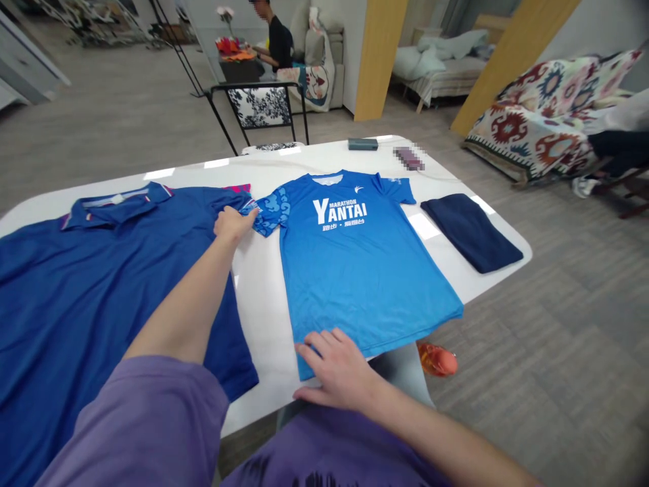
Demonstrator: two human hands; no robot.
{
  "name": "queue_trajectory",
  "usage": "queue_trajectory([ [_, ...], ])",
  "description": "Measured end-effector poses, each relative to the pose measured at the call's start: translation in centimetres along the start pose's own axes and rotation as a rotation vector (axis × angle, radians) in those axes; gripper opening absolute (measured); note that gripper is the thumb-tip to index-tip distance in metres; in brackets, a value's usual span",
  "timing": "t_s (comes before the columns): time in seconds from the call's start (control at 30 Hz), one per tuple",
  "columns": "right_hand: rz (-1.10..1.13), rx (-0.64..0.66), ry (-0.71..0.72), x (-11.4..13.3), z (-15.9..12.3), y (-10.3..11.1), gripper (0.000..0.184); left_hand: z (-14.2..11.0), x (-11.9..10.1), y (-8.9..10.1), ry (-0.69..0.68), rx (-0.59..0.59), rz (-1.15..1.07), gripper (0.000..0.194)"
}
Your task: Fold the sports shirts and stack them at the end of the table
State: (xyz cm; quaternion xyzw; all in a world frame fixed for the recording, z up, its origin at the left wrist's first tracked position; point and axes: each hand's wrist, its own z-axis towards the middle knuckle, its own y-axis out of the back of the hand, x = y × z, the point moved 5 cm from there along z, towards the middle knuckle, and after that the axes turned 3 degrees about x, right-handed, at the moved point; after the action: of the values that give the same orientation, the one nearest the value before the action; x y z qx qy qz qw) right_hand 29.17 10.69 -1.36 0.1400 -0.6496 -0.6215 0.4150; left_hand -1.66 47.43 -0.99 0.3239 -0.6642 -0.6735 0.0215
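A bright blue T-shirt [349,270] with white "Yantai Marathon" lettering lies spread face up on the white table [268,297]. My left hand [234,223] reaches to its patterned left-side sleeve [276,208], with thumb and fingers closed at the sleeve's edge; the exact grip is partly hidden. My right hand [339,368] rests with fingers apart on the near left corner of the T-shirt's hem. A darker blue polo shirt [116,270] lies spread to the left, its sleeve under and beside my left hand.
A folded navy garment [471,230] lies at the table's right. Toward the back edge are a dark case [362,144] and a blurred reddish item [408,158]. Behind stands a black-framed chair [261,108]. A person [278,40] sits farther off, and another's leg shows at right.
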Motion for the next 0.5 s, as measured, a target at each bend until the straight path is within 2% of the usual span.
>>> queue_trajectory([
  [0.07, -0.030, 0.014, -0.010, 0.5, 0.6, -1.0, 0.074, 1.1, 0.0, -0.5, -0.016, 0.004, 0.003, 0.081],
  [0.2, -0.031, 0.021, -0.007, 0.5, -0.2, -1.9, 0.068, 2.6, 0.3, -1.5, -0.082, 0.053, -0.022, 0.047],
  [0.27, -0.028, 0.030, 0.024, 0.5, -0.8, -2.2, 0.061, 3.1, 0.7, -1.5, -0.084, 0.033, -0.051, 0.037],
  [0.4, -0.055, 0.031, 0.091, 0.8, -1.7, -2.4, 0.027, 2.8, 1.5, -1.0, -0.107, -0.056, -0.144, 0.041],
  [0.5, -0.100, 0.007, 0.126, 1.3, -2.1, -2.0, 0.019, 1.8, 2.1, -0.7, -0.127, -0.092, -0.189, 0.043],
])
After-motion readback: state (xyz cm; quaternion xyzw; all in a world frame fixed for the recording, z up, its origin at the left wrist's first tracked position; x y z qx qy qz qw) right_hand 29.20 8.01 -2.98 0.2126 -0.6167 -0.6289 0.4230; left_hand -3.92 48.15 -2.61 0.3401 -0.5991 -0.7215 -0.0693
